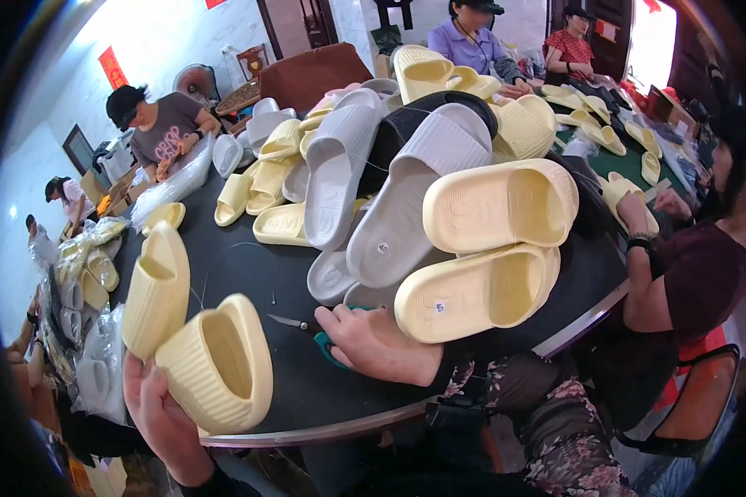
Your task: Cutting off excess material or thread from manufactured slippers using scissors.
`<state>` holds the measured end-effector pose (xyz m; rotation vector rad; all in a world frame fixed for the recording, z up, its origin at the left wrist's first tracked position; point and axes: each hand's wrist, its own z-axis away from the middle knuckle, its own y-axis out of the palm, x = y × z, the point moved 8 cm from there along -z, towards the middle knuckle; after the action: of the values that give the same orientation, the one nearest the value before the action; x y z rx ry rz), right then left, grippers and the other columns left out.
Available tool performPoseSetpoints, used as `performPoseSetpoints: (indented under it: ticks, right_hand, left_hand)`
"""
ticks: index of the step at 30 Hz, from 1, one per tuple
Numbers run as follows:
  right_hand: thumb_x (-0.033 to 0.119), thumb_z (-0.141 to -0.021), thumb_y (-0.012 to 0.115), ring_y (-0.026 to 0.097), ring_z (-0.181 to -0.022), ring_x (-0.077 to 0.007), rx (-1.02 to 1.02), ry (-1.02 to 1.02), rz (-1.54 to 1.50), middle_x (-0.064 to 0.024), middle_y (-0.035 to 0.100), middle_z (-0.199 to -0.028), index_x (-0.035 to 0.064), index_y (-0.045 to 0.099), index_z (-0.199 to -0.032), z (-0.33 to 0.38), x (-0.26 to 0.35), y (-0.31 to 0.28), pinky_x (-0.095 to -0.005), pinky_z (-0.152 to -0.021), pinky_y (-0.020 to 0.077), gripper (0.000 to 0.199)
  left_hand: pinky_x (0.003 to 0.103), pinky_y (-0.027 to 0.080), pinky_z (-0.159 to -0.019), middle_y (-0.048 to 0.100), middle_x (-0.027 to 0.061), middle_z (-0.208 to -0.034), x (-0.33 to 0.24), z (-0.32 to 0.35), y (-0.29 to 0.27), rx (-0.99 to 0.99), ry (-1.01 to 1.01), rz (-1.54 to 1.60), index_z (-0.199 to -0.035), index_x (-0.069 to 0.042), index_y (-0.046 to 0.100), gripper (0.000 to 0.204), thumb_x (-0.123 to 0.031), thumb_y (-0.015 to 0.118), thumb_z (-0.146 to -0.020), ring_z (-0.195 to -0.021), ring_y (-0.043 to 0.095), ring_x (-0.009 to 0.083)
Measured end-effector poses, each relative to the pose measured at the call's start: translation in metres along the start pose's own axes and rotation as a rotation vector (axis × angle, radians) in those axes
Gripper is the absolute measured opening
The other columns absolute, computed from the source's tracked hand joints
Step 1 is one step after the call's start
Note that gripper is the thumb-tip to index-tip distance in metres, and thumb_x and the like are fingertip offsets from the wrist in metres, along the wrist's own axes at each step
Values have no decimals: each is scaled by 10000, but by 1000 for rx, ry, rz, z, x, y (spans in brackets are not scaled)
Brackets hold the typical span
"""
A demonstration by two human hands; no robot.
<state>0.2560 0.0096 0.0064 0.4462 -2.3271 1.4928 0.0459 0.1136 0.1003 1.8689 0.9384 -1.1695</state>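
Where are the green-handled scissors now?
In the head view, below and left of centre, the green-handled scissors are in the right hand, blades pointing left over the black table toward the pale yellow slides in the left hand.

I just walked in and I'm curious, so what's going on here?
The person's left hand holds up a pair of yellow slippers, while the right hand grips green-handled scissors at the near side of the dark table. A pile of grey and yellow slippers lies just beyond. On the right, a co-worker has a hand on another yellow slipper.
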Motion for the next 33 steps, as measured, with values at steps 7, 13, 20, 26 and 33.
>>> performPoseSetpoints:
  ticks: [7,13,20,26,33]
  right_hand:
    - [137,-774,632,631,-720,-302,-15,-23,61,-145,577,-810,5,463,-1007,5,-3,2,-390,-578,522,316]
    - [151,-781,621,634,-707,-298,32,-38,53,-144,579,-816,12,471,-998,-2,8,1,-392,-556,519,298]
    - [165,-789,623,619,-748,-338,60,6,30,-147,585,-840,38,506,-987,0,2,4,-422,-606,512,262]
    - [173,-776,639,615,-746,-319,49,-10,23,-148,585,-826,34,542,-929,1,-1,12,-402,-609,515,228]
    - [168,-773,648,616,-730,-319,75,-2,25,-137,573,-837,29,484,-1045,-2,6,8,-404,-589,513,347]
  left_hand:
    - [285,401,-929,536,177,-1191,-39,-55,90,231,151,-52,-1284,85,375,471,-9,438,-826,-1093,531,205]
    - [189,408,-670,623,79,-999,-46,-119,196,390,350,-176,-1233,80,438,438,-29,517,-816,-786,540,74]
    - [401,318,-1030,368,287,-1344,26,-149,320,455,797,-491,-1372,63,218,756,-144,627,-770,-1251,381,377]
    - [450,252,-1066,345,271,-1373,65,-133,310,458,707,-648,-1359,33,280,671,-151,603,-800,-1302,299,399]
    - [376,371,-994,476,232,-1286,89,-191,202,316,597,-872,-1316,13,378,602,-176,600,-789,-1203,447,357]
